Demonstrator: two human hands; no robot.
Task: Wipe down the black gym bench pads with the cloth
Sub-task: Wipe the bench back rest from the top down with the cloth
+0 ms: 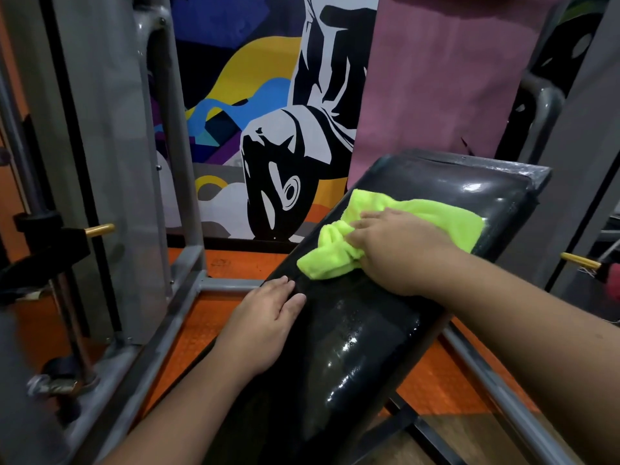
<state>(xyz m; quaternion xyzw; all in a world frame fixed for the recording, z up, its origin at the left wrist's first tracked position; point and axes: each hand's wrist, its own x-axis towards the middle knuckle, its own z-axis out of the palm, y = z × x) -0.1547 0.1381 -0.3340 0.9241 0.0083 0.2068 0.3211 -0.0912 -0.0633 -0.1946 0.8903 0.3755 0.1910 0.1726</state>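
Note:
A long black bench pad (362,344) slants from the lower middle up to the right, shiny with wet streaks. A crumpled lime-green cloth (432,214) lies on its upper half. My right hand (399,250) presses down on the cloth, fingers bunching part of it against the pad. My left hand (268,323) rests flat on the pad's left edge, fingers straight, a little below the cloth.
A grey steel frame (188,297) surrounds the bench, with uprights at the left and a rail (496,380) at the right. Brass pins (100,228) (580,261) stick out on both sides. Orange floor lies below; a painted wall stands behind.

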